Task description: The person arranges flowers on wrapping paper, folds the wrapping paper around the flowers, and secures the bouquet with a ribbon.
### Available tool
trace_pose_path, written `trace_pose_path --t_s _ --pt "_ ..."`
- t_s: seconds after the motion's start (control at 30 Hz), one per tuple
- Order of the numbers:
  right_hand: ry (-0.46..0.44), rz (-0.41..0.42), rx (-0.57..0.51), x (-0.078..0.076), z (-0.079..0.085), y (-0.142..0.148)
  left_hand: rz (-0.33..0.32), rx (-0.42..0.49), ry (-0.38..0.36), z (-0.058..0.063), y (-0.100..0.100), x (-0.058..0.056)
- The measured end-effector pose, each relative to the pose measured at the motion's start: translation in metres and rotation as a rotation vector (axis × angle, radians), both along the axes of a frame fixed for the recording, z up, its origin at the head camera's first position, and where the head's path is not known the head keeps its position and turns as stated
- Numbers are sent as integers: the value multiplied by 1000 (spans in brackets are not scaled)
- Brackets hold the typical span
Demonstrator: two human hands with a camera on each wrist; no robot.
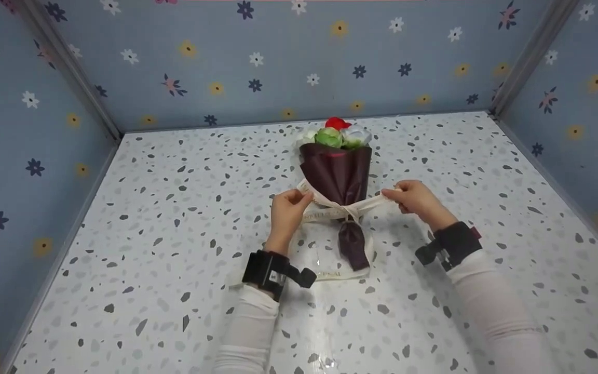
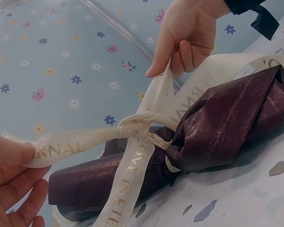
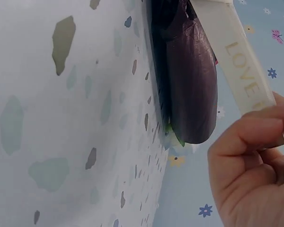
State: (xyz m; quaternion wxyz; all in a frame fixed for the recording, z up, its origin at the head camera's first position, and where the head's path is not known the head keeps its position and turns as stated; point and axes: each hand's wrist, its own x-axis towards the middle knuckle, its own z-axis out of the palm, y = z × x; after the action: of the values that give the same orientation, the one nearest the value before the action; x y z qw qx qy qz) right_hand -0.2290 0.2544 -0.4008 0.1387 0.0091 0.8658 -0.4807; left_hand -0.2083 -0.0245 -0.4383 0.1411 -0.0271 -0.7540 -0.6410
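A bouquet wrapped in dark maroon paper (image 1: 336, 174) lies on the table, with red, green and white flowers (image 1: 328, 137) at its far end. Around its narrow waist a cream ribbon (image 2: 132, 165) with gold lettering is tied in a knot (image 2: 135, 126). My left hand (image 1: 289, 210) pinches one ribbon end between thumb and fingers, to the left of the bouquet. On the other side, my right hand (image 1: 417, 201) pinches another ribbon end, which stretches straight from the knot. Loose ribbon trails beside and below the gathered paper tail (image 1: 352, 245).
The white speckled tabletop (image 1: 185, 249) runs under everything. Blue flower-patterned panels (image 1: 278, 67) stand at the back and both sides, joined by grey corner strips. Each wrist wears a black camera strap (image 1: 268, 270), with white sleeves below.
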Motion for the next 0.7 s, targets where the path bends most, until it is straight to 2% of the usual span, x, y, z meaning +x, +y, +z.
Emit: trace_pose_path --t_s 0.1,0.23,0.5,0.7 --pt "45 -38 -41 -1 -3 0 1 -13 -22 -1 -1 -1" --pt "82 -65 -80 -2 -7 -1 14 -30 -88 -4 -3 -4" --pt "67 -78 -50 -6 -14 7 39 -87 -243 -13 -10 -9" --pt "56 -79 10 -11 -23 17 39 -210 -270 -13 -17 -15"
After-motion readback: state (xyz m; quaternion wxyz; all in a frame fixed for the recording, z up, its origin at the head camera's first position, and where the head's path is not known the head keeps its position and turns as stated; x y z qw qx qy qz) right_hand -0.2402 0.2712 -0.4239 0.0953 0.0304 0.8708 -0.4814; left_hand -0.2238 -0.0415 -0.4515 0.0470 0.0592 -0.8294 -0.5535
